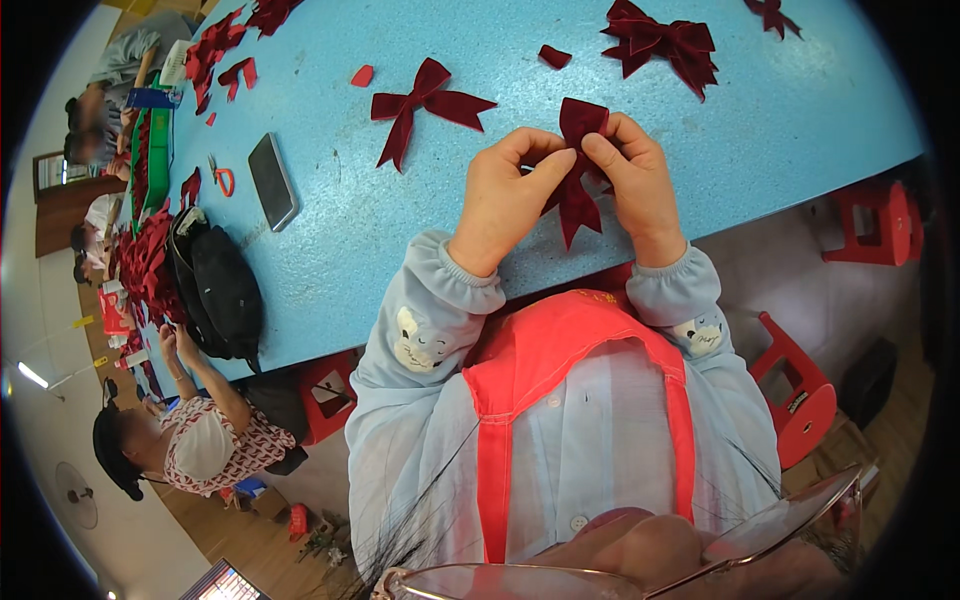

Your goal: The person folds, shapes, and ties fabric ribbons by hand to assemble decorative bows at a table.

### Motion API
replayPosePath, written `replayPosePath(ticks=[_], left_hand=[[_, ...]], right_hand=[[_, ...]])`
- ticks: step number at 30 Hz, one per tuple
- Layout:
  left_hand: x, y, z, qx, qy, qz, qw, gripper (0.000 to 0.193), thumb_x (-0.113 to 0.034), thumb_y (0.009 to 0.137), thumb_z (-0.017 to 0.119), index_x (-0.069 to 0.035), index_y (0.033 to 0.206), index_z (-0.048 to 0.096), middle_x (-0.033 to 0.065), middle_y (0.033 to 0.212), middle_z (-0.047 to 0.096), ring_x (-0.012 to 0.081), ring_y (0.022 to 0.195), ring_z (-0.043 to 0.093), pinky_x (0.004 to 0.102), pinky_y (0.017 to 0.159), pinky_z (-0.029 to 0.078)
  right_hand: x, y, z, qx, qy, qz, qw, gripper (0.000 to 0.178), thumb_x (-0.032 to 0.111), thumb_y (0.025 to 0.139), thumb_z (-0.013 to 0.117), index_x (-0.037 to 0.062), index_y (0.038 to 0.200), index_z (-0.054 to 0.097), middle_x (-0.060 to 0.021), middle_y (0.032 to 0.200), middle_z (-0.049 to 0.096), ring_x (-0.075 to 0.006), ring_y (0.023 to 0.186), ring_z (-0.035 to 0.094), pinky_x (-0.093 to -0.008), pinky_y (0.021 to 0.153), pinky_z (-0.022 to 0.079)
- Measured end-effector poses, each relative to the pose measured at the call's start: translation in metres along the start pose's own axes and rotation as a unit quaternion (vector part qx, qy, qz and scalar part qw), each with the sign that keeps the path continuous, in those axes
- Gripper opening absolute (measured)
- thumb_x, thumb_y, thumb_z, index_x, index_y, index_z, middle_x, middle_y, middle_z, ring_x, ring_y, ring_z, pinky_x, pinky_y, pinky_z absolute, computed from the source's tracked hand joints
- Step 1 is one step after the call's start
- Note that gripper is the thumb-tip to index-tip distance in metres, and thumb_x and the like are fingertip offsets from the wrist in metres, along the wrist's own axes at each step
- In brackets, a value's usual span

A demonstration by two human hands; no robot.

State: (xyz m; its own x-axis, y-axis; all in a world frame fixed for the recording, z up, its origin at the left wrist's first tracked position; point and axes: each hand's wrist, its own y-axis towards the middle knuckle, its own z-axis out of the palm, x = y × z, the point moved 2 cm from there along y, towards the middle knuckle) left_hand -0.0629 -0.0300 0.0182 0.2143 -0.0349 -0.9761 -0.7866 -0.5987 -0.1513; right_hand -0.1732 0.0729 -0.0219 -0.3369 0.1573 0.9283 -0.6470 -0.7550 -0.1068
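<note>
Both my hands hold one dark red velvet bow (578,205) above the near side of the blue table. My left hand (510,190) pinches its left side near the middle, thumb and forefinger together. On the other side my right hand (635,175) grips it, thumb pressed over the upper loop. The tails hang down between the hands; part of the bow is hidden by my fingers. A finished-looking velvet bow (425,105) lies flat to the left of my hands. Farther off to the right sits a pile of bows (660,48).
Velvet scraps (555,57) lie beyond my hands. At left are a phone (272,182), orange-handled scissors (222,178), a black bag (222,290), a green basket (155,160) and heaped red ribbon (145,260). A co-worker (200,430) sits at the left; red stools (795,395) stand right.
</note>
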Motion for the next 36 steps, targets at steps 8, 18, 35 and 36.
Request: replayPosePath(ticks=[8,18,35,36], left_hand=[[-0.012,-0.004,-0.004,0.004,0.065,-0.001,0.998,0.011,-0.007,0.079,0.063,0.002,0.084,0.064,-0.0011,0.068,0.059,0.0032,0.062,0.050,0.0182,0.054,0.039],[-0.003,0.000,-0.002,0.006,-0.009,-0.009,1.000,0.010,-0.006,0.079,0.062,0.002,0.084,0.063,0.0006,0.070,0.060,0.0044,0.063,0.051,0.0199,0.054,0.040],[-0.006,0.003,0.004,0.105,0.021,-0.021,0.994,0.018,-0.007,0.083,0.063,0.001,0.099,0.060,0.0023,0.080,0.062,0.0061,0.070,0.056,0.0199,0.060,0.045],[-0.004,0.003,0.006,0.106,0.020,-0.021,0.994,0.018,-0.007,0.083,0.063,0.001,0.099,0.060,0.0023,0.080,0.062,0.0061,0.070,0.056,0.0199,0.060,0.045]], right_hand=[[0.002,-0.008,0.005,0.025,-0.143,-0.118,0.982,0.009,0.012,0.087,0.059,0.0036,0.087,0.057,0.0044,0.075,0.055,-0.0026,0.070,0.047,-0.0189,0.060,0.040],[-0.001,-0.009,0.003,0.062,0.150,0.079,0.984,0.017,0.014,0.089,0.057,0.0026,0.101,0.058,0.0029,0.086,0.059,-0.0034,0.074,0.051,-0.0183,0.066,0.043],[-0.013,-0.007,-0.003,0.019,0.073,-0.008,0.997,0.016,0.013,0.088,0.059,0.0025,0.100,0.061,0.0035,0.088,0.060,-0.0038,0.076,0.052,-0.0191,0.067,0.044],[-0.015,-0.006,-0.003,0.017,0.098,0.008,0.995,0.015,0.013,0.088,0.058,0.0023,0.098,0.061,0.0038,0.087,0.059,-0.0034,0.074,0.052,-0.0186,0.065,0.043]])
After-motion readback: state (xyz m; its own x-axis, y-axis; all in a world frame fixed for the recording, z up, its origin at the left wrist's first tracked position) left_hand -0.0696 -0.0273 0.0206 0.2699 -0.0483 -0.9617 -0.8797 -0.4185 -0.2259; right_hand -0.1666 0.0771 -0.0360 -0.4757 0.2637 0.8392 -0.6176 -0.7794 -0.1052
